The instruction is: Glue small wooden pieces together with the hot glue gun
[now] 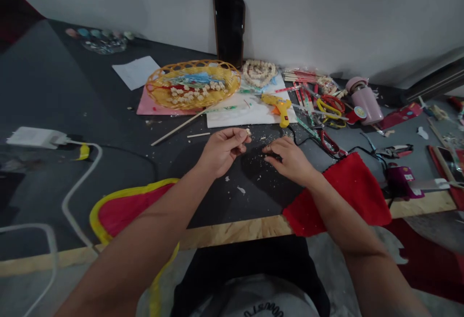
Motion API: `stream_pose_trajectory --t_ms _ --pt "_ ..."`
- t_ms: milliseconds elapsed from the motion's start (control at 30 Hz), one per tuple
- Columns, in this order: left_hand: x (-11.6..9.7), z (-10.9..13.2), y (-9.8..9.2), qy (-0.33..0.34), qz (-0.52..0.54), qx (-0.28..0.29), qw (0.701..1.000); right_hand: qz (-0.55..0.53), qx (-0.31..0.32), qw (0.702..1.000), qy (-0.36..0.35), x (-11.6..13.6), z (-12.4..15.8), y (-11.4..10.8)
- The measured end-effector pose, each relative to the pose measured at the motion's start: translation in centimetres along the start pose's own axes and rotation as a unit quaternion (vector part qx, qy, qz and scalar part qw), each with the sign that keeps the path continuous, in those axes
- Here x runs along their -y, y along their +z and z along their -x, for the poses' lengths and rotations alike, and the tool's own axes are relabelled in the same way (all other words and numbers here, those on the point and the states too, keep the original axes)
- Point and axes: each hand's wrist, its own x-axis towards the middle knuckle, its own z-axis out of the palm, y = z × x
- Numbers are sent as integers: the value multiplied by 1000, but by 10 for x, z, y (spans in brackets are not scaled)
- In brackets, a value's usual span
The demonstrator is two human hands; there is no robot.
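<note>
My left hand pinches a small cream-coloured popcorn-like piece between thumb and forefinger, just above the dark tabletop. To its right, my right hand is low over the table, thumb and forefinger a little apart, with no held thing visible between them. Pale crumbs lie scattered beneath and between both hands. Similar cream pieces sit in a yellow woven basket beyond my left hand. A yellow glue gun rests on a white sheet beyond my right hand.
A phone leans on the wall behind the basket. Thin sticks lie left of my hands. Scissors, pliers and a pink bottle crowd the right. Red cloth lies under my right forearm; a white cable runs left.
</note>
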Motion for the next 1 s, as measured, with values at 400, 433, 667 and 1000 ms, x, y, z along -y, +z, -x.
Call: stream_pose_trajectory --t_ms 400,433,667,1000 --pt "6 4 1 -38 -78 19 996 -78 -104 991 42 3 -2 9" --pt "7 4 2 -46 -93 28 994 -108 -130 984 56 5 -1 7" --pt "11 9 5 -66 -134 76 986 -151 -182 969 69 16 1 0" --pt "11 11 6 -48 -162 92 981 -125 -186 974 30 21 1 2"
